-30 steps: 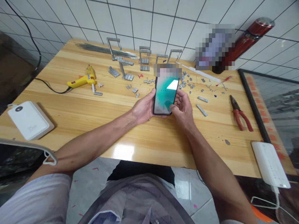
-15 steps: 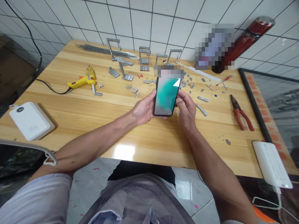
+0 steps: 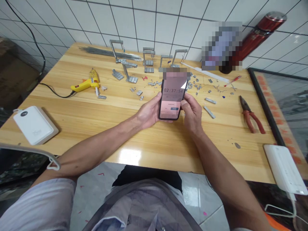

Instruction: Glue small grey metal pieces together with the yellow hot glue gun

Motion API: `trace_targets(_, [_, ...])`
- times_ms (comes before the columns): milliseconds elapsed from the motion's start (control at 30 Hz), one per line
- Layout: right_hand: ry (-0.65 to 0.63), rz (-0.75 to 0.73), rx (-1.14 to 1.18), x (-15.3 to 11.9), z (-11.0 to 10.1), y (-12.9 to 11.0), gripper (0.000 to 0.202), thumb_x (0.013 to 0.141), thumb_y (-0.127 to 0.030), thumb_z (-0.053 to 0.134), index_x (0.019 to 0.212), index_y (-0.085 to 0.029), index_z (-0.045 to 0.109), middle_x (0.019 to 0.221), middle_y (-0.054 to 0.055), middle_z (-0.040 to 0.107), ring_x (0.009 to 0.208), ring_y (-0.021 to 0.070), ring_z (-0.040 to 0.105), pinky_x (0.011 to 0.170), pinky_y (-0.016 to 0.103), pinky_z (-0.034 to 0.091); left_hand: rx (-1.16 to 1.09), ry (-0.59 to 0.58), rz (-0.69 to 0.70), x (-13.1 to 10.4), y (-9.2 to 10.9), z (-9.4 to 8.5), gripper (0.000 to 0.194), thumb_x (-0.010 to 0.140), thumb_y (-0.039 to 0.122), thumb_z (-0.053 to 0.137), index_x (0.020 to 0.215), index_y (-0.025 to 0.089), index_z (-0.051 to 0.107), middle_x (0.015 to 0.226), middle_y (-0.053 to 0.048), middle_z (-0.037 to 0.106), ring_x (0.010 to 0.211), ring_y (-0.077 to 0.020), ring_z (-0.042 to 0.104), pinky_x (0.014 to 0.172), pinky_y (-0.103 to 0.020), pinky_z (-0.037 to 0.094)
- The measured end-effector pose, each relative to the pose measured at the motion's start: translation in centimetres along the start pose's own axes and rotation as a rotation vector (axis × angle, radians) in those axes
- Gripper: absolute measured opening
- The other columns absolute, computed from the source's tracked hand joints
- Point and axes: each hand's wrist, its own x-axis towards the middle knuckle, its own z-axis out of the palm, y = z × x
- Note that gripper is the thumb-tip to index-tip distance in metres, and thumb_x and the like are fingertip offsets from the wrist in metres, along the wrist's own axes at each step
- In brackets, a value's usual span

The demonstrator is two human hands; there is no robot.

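A black-edged smartphone (image 3: 171,99) is held upright above the table, its screen lit with the digits 02:37:54 and a pale pop-up panel below them. My left hand (image 3: 150,112) grips its left side, thumb along the edge and fingers behind. On the other side, my right hand (image 3: 193,112) is closed at the phone's right edge, with the thumb beside the screen; some of its fingertips are hidden. Small grey metal pieces (image 3: 209,112) lie just right of this hand. Behind the phone stand several grey frame-shaped pieces (image 3: 131,72), partly covered by it.
On the wooden table (image 3: 101,122) are a yellow glue gun (image 3: 84,85), red-handled pliers (image 3: 251,117), thin metal rods (image 3: 108,53) and a red pen (image 3: 233,81). White power banks (image 3: 33,125) sit at both sides. A red flask (image 3: 257,40) leans near the tiled wall.
The phone's screen has gone from a plain teal and grey picture to a timer display with a pop-up panel. Both hands have kept nearly the same place; the view has shifted slightly.
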Motion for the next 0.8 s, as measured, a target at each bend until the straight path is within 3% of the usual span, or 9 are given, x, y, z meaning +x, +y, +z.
trace_targets(133, [-0.008,-0.017,0.004,0.01,-0.09,0.05,0.037,0.107,-0.052,0.065,0.136,-0.034,0.08,0.134,0.003,0.085,0.125,0.032,0.077,0.113,0.055,0.062,0.011,-0.001,-0.006,0.03,0.05,-0.03,0.067,0.123,0.054,0.026,0.171,0.019,0.057,0.144,-0.019,0.082,0.11,-0.0314,0.086,0.09,-0.046,0.073])
trace_targets(300, [-0.023,-0.009,-0.015,-0.02,-0.17,0.19,0.042,0.108,-0.059,0.063,0.137,-0.035,0.08,0.129,0.004,0.083,0.125,0.0328,0.075,0.113,0.056,0.062,0.016,-0.014,0.008,-0.04,0.07,-0.08,0.067,0.123,0.055,0.027,0.171,0.021,0.058,0.144,-0.019,0.082,0.113,-0.0318,0.086,0.092,-0.046,0.073])
trace_targets(533, [-0.019,0.029,0.007,-0.05,-0.14,0.53,0.04,0.109,-0.06,0.059,0.132,-0.035,0.082,0.107,0.003,0.079,0.093,0.0271,0.071,0.089,0.048,0.064,0.01,0.0,0.003,-0.18,0.17,0.12,0.067,0.123,0.054,0.026,0.17,0.018,0.059,0.142,-0.019,0.083,0.111,-0.0321,0.086,0.088,-0.044,0.074])
trace_targets(800, [0.007,0.036,0.003,-0.03,-0.04,0.35,0.046,0.107,-0.067,0.062,0.129,-0.034,0.083,0.099,0.003,0.076,0.087,0.0253,0.068,0.084,0.046,0.065,0.002,-0.01,-0.003,-0.05,0.17,0.04,0.069,0.123,0.056,0.025,0.17,0.019,0.058,0.142,-0.019,0.083,0.116,-0.0338,0.086,0.091,-0.046,0.074])
